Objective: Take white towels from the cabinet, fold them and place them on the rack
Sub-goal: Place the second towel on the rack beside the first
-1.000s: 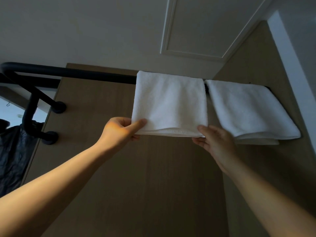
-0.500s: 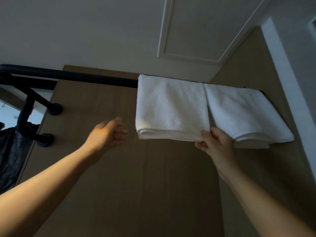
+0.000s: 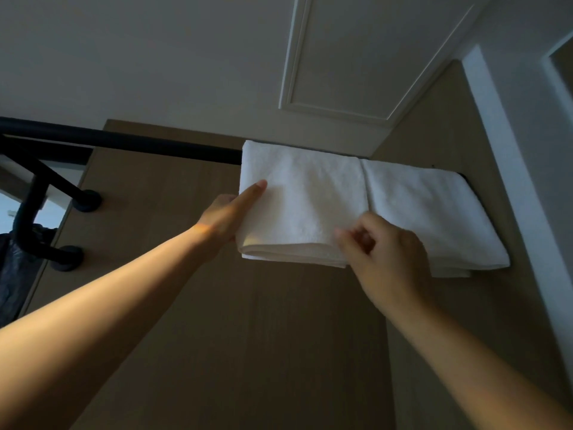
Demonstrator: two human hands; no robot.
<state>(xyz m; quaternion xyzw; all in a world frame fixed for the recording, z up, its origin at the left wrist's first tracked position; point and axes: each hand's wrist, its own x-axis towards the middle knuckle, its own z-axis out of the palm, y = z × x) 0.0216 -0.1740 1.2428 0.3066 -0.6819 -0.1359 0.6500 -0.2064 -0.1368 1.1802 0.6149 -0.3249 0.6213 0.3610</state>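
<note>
Now, with the towel draped on the rack, my left hand pinching its side edge and my right hand its bottom corner, I'd tug evenly to square it.

You have two white towels in front of you, the left towel and the right towel, on one black rack. Two hands are up, your left hand and your right hand. Count two round wall mounts, the upper mount and the lower mount, and one framed ceiling panel.
</note>
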